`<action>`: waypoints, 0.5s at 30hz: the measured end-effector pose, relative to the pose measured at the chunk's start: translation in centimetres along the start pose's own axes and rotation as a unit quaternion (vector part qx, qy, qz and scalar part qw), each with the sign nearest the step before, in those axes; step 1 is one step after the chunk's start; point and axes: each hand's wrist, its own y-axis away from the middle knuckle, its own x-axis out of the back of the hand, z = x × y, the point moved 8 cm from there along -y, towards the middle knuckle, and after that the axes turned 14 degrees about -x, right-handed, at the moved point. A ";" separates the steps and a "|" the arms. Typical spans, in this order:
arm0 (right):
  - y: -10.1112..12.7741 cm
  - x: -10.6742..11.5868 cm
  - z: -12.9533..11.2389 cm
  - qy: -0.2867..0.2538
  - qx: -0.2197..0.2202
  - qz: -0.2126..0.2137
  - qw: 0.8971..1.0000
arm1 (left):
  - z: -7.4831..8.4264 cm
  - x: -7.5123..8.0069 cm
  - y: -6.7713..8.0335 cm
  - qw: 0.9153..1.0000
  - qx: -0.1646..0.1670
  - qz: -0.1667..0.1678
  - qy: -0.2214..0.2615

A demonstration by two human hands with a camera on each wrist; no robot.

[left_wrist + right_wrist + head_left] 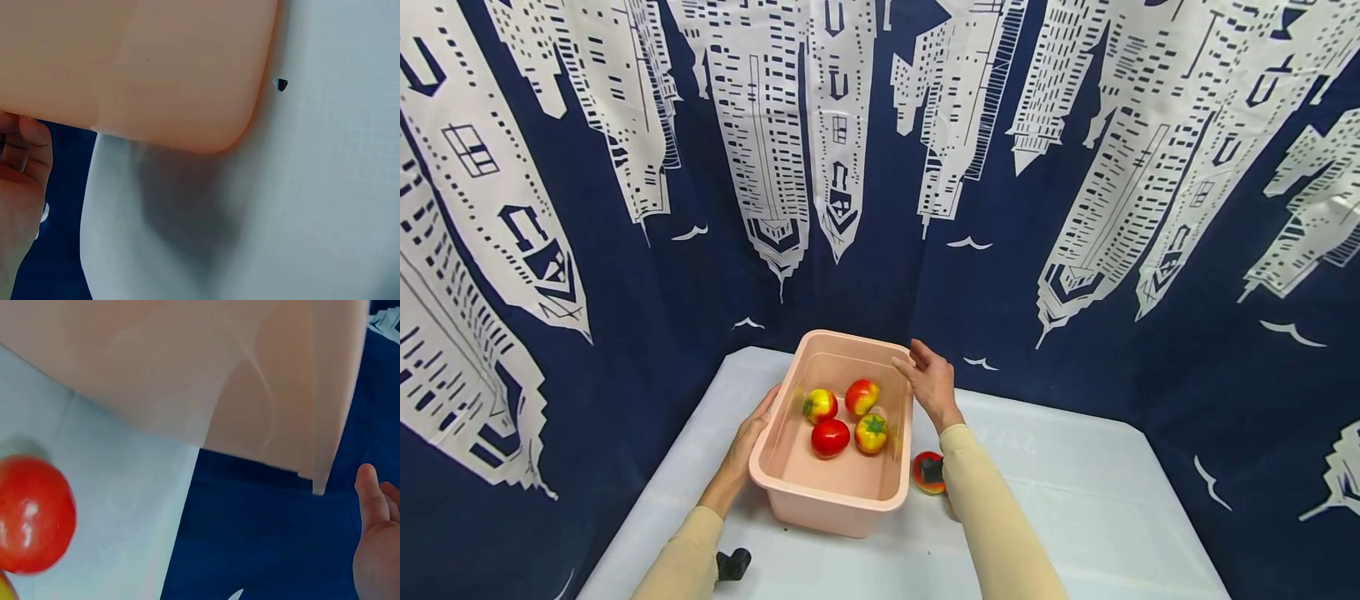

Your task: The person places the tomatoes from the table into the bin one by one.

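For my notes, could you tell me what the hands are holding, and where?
The left hand touches the pink tub at its left rim. The right hand hovers open beside the right rim, holding nothing.

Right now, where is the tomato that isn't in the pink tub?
In the head view, the stray tomato lies on the white table, just right of the pink tub, partly hidden behind the right forearm.

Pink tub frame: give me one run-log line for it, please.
left hand: touches pink tub left wall | right hand: open, at right rim | tub: four fruits | outside: one fruit on white table
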 end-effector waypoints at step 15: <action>-0.5 4.2 4.1 -0.029 -0.063 0.059 0.996 | -0.1 0.0 -0.1 1.000 -0.003 -0.003 -0.004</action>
